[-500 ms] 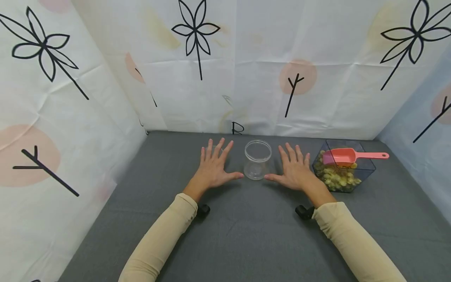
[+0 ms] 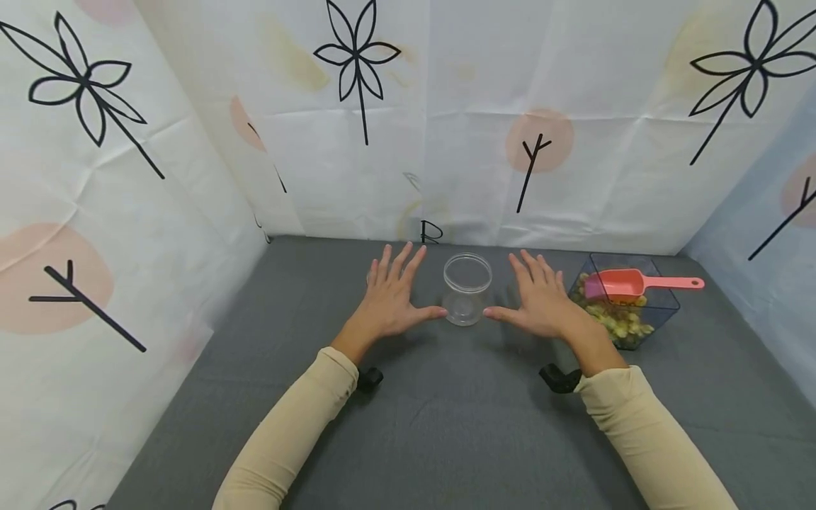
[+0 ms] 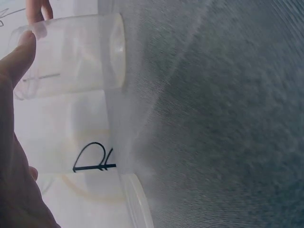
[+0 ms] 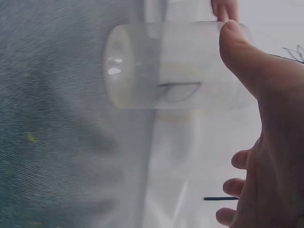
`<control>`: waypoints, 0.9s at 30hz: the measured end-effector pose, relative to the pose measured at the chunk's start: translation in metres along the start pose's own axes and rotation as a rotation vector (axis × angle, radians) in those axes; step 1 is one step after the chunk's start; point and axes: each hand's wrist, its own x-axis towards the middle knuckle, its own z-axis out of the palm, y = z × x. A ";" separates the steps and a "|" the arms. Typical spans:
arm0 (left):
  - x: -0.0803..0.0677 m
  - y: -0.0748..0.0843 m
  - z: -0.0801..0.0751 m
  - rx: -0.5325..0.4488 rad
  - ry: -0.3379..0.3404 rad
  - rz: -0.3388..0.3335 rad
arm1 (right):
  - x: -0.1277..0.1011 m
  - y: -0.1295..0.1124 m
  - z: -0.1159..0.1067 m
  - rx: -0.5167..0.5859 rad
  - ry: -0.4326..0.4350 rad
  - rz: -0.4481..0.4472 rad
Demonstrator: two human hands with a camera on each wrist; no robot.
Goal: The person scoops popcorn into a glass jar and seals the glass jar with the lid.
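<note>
A clear round jar (image 2: 466, 290), its top uncovered, stands upright on the grey table between the two hands. My left hand (image 2: 392, 304) is to its left, fingers spread and thumb stretched toward the jar's side. On the other side, my right hand (image 2: 542, 304) mirrors it, thumb pointing at the jar. Neither hand grips anything. In both wrist views the thumbs overlap the jar's upper part. A clear round lid (image 3: 137, 202) lies on the table beyond the left hand, mostly hidden behind its fingers in the head view.
Right of the right hand stands a transparent square bin (image 2: 659, 312) holding yellowish-green pieces (image 2: 615, 322). A coral-pink scoop (image 2: 627, 283) rests across it, handle sticking out rightward. White patterned cloth (image 2: 472, 170) hangs behind and along both sides of the table (image 2: 421, 439).
My right hand has shifted slightly to the right, covering a little more of the bin's left edge. The left hand has crept slightly right and forward. The jar stays in place.
</note>
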 end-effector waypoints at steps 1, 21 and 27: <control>0.001 0.002 -0.002 -0.007 0.004 0.005 | -0.001 -0.001 -0.003 0.009 0.005 -0.006; 0.010 0.038 -0.020 -0.109 0.098 0.110 | -0.033 0.003 -0.058 0.193 0.318 -0.060; 0.015 0.054 -0.024 -0.142 0.130 0.144 | -0.046 0.013 -0.067 0.224 0.413 -0.056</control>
